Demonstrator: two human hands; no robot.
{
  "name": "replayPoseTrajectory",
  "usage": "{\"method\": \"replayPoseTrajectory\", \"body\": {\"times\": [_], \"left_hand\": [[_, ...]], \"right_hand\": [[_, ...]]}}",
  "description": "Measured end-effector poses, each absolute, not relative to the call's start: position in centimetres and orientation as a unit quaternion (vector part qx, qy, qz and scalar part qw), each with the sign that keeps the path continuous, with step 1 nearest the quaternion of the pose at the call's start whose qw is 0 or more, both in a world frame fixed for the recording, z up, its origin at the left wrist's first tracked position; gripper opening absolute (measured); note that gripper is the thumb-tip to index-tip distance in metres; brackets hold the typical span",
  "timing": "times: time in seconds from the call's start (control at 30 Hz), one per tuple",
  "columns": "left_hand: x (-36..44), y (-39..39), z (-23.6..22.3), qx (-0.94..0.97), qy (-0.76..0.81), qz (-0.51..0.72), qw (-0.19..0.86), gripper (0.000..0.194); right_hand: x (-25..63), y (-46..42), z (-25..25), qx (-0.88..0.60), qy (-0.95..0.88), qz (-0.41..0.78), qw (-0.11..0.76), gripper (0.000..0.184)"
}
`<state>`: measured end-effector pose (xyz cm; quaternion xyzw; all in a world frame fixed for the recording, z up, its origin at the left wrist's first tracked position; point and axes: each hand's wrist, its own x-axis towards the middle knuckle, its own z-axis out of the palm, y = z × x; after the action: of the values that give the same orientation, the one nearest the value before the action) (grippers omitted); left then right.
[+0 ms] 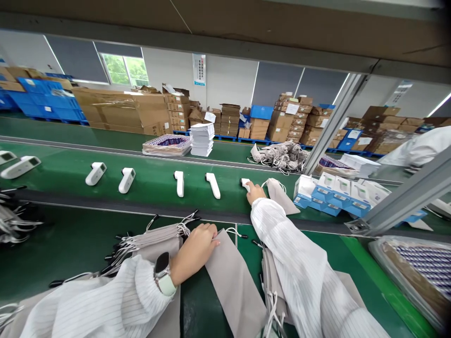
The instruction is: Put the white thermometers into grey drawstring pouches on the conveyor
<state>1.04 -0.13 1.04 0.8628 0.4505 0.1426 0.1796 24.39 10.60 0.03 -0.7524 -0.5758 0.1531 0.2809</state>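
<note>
My right hand [256,192] reaches onto the green conveyor belt, its fingers closed round a white handheld infrared thermometer [245,184] with a dark tip. Just right of it a grey drawstring pouch [282,196] lies flat on the belt. Nearer to me, my left hand [197,251] pinches the top edge of another grey drawstring pouch [236,281], which hangs down toward me over the green worktop. Left along the belt lie more white thermometers, among them one [213,186] close to my right hand and another [179,183] beyond it.
Stacked pouches [155,244] with white cords and black toggles flank my left hand; more lie under my right forearm. Blue-and-white boxes [334,192] stand right, by a slanted metal post [334,117]. A shelf [225,42] spans overhead. A person's white sleeve [419,150] shows far right.
</note>
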Motion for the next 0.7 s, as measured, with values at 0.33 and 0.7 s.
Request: {"method": "replayPoseTrajectory", "body": {"times": [0.33,0.7], "left_hand": [[1.0,-0.6,3.2,0.847,0.423,0.19,0.259,0.026],[0.8,0.6,4.5,0.799,0.375,0.339,0.326,0.021]], "right_hand": [[21.4,8.8,4.6,-0.397,-0.473,0.569,0.543,0.078],[18.7,6.1,6.4,-0.315,-0.49,0.666,0.466,0.042]]}}
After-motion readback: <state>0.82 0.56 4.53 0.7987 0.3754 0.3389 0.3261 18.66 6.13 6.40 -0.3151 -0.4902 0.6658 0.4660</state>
